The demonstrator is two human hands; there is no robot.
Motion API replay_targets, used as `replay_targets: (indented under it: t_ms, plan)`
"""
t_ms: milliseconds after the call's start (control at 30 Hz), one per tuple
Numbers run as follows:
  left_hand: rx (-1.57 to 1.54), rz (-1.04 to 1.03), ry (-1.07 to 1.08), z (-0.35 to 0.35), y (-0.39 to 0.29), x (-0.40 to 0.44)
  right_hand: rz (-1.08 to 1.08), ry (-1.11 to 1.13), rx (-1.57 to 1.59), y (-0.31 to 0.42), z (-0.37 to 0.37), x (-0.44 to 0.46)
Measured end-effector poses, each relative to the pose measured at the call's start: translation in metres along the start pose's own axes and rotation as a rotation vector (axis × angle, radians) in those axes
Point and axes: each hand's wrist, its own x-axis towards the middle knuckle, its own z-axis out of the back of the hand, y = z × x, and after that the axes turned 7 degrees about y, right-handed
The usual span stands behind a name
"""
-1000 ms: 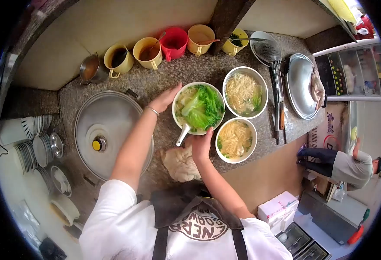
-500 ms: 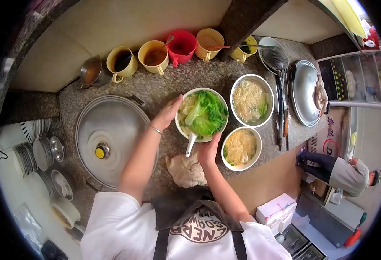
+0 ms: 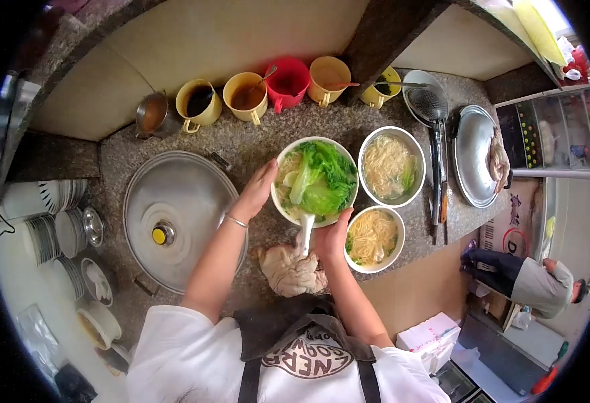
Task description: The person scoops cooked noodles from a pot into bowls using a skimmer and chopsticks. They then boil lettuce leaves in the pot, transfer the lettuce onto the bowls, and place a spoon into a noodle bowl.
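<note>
Both my hands are around a white bowl (image 3: 273, 195) of noodle soup topped with green lettuce (image 3: 325, 176). My left hand (image 3: 258, 193) presses on its left side with the fingers straight and close together. At the lower right rim, my right hand (image 3: 333, 240) grips the bowl, its fingers partly hidden beneath. The handle of a white soup spoon (image 3: 306, 235) sticks out over the near rim. To the right are a bowl of pale noodles (image 3: 390, 164) and a smaller bowl of noodles in broth (image 3: 374, 238). A crumpled cloth (image 3: 291, 270) lies just below the held bowl.
A large lidded pot (image 3: 182, 221) stands to the left. Sauce jugs, among them a red jug (image 3: 287, 82), line the back wall. A strainer (image 3: 428, 104) and a metal lid (image 3: 477, 158) are on the right. Stacked plates (image 3: 43, 238) fill the far left; a person (image 3: 543, 285) stands far right.
The camera view has shifted slightly, so the counter items sit lower in the picture. The bowl between my hands looks a little larger, and both hands stay on it.
</note>
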Motion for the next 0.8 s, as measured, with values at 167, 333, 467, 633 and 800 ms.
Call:
replay_targets:
  t_ms: [167, 333, 467, 633, 800]
  plan:
    - [0.083, -0.17, 0.063, -0.025, -0.026, -0.015, 0.006, -0.012, 0.074, 0.035, -0.024, -0.016]
    - [0.158, -0.253, 0.135, -0.065, -0.043, -0.028, 0.01, 0.102, 0.167, 0.076, -0.019, -0.032]
    - [0.182, -0.255, 0.175, -0.101, -0.042, -0.032, 0.016, 0.136, 0.188, 0.108, 0.001, -0.051]
    - [-0.023, -0.106, 0.293, -0.163, -0.034, -0.035, 0.12, 0.158, 0.171, 0.162, 0.03, -0.081]
    - [-0.052, -0.139, 0.356, -0.256, -0.023, -0.038, 0.115, 0.103, 0.189, 0.23, 0.084, -0.115]
